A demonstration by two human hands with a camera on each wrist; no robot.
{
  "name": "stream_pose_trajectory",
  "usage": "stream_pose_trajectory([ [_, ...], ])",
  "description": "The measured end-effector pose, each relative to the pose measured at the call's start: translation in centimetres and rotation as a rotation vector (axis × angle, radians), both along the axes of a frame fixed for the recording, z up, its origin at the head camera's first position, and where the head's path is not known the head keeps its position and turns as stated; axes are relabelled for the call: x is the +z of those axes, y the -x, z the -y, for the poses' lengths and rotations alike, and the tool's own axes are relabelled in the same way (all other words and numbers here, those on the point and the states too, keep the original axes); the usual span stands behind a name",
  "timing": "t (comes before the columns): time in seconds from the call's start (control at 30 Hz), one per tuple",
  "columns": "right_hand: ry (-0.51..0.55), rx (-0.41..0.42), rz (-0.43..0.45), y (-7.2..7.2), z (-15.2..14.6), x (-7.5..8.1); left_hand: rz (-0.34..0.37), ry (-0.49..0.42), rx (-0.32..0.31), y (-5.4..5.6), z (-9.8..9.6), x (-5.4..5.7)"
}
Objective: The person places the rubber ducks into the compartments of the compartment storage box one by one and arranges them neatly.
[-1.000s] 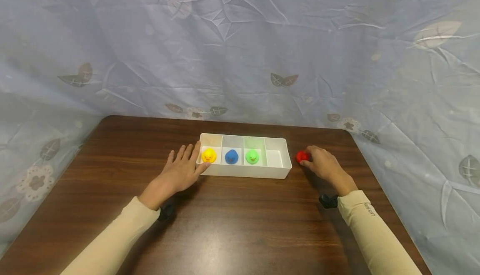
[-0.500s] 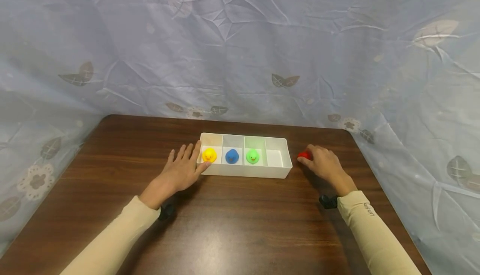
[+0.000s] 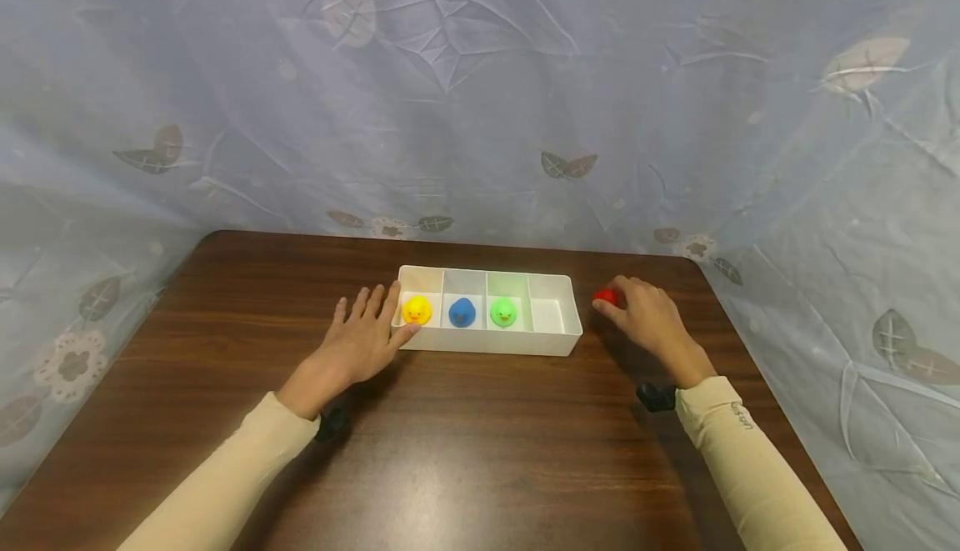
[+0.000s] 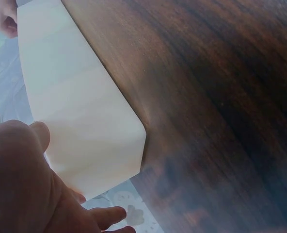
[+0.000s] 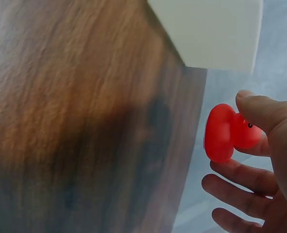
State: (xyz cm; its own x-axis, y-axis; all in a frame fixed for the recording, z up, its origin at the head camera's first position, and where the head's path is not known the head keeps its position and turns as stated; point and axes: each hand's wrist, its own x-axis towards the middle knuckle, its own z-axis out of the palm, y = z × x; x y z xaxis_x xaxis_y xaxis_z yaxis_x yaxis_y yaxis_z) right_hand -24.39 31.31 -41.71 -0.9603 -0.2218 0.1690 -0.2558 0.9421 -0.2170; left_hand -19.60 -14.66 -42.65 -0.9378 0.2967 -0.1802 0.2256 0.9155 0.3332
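A white divided box [image 3: 487,341] stands on the table. Yellow [image 3: 417,310], blue [image 3: 462,313] and green [image 3: 503,312] rubber ducks sit in separate compartments, from its left end onward. My left hand [image 3: 352,351] rests against that left end, fingers spread, with the thumb over the front rim; in the left wrist view the thumb [image 4: 39,133] lies at the rim. To the right of the box, my right hand [image 3: 648,318] pinches a red rubber duck [image 5: 220,133] between thumb and fingers. In the right wrist view the duck shows above the tabletop, near the box's end wall.
The dark wooden table [image 3: 465,434] ends at a back edge just behind the box. A grey-blue patterned cloth [image 3: 450,117] hangs behind it and along both sides. A black wrist camera [image 3: 656,397] sits under the right sleeve cuff.
The right hand has closed its fingers on the red duck and moved up slightly with it. The left hand and the box have stayed in place.
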Motion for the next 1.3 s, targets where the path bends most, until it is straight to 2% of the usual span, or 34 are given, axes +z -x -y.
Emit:
stream_pose_trajectory([
  [0.3,0.022,0.036,-0.037,0.0,0.8,1.2,-0.005,-0.005,0.006,0.0,0.0,-0.1],
  [0.8,0.054,0.073,-0.064,-0.8,2.5,1.8,-0.023,0.018,0.003,-0.5,0.1,-0.8],
  [1.3,0.086,0.136,-0.081,-2.3,4.7,2.5,-0.037,0.018,0.012,-2.3,-0.3,-0.9],
])
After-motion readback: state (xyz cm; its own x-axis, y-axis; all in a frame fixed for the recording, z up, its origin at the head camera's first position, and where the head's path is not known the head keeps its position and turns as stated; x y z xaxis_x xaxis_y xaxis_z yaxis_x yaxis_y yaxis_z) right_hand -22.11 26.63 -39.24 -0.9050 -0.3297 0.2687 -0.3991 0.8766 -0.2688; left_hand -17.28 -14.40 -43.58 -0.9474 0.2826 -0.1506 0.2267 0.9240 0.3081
